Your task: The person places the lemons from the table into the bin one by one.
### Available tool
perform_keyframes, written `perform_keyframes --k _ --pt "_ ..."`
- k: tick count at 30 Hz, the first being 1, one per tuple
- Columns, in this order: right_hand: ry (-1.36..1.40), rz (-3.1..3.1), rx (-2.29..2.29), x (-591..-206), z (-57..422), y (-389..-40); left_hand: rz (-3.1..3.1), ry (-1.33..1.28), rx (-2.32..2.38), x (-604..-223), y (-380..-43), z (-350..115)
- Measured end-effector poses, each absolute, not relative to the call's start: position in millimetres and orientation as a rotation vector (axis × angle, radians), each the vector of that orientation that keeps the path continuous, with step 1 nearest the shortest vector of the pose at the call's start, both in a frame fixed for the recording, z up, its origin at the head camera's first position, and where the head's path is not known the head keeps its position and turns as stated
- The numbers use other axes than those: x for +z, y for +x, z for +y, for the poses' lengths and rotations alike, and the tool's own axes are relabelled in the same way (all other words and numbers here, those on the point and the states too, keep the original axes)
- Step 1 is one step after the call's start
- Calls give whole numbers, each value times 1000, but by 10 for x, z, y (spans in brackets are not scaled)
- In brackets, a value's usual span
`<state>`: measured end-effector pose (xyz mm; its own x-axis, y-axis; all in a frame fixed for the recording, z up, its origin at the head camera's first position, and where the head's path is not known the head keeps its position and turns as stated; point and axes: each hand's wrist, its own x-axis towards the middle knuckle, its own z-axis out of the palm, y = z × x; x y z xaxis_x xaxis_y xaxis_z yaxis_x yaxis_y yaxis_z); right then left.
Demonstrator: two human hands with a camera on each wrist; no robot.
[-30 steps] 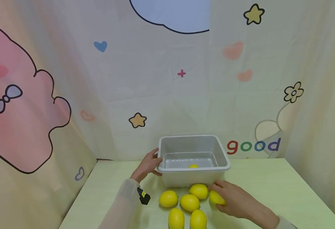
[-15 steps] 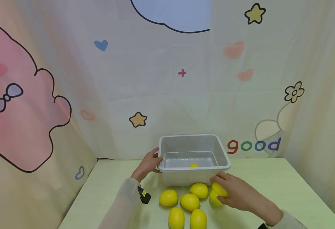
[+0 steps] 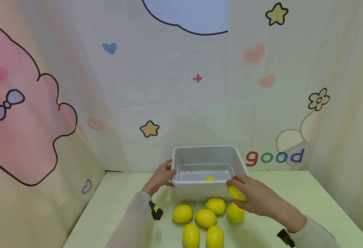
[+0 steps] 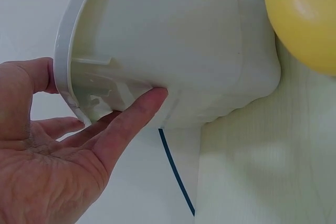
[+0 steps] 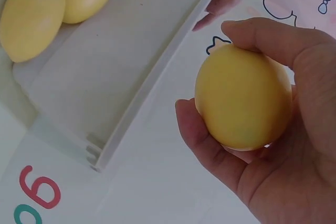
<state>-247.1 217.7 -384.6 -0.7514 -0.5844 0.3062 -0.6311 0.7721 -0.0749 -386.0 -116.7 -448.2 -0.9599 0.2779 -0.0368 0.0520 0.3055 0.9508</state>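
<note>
A light grey plastic bin (image 3: pixel 206 191) stands at the back of the table. My left hand (image 3: pixel 161 176) holds its left rim, thumb on the rim and fingers against the outer wall, as the left wrist view shows. My right hand (image 3: pixel 254 193) grips a lemon (image 5: pixel 243 97) between thumb and fingers, raised in front of the bin's right front corner. Inside the bin the top of one lemon (image 3: pixel 210 178) shows over the front rim. On the table in front lie several more lemons, one (image 3: pixel 235 213) just below my right hand.
Nearest the bin's front wall is a lemon (image 3: pixel 215 206); two others (image 3: pixel 191 236) lie closest to me. Behind the bin hangs a printed curtain (image 3: pixel 197 103). The pale green table (image 3: pixel 293 206) extends to both sides.
My right hand has lifted a lemon up from the table towards the bin's front rim, uncovering another lemon beneath. The left hand has stayed on the bin.
</note>
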Motion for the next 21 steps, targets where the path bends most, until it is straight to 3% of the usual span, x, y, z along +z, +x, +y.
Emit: perform_keyframes --k 21 --pt "980 -2607 192 -3461 2053 -2662 2369 307 1715 -4430 -3854 -1170"
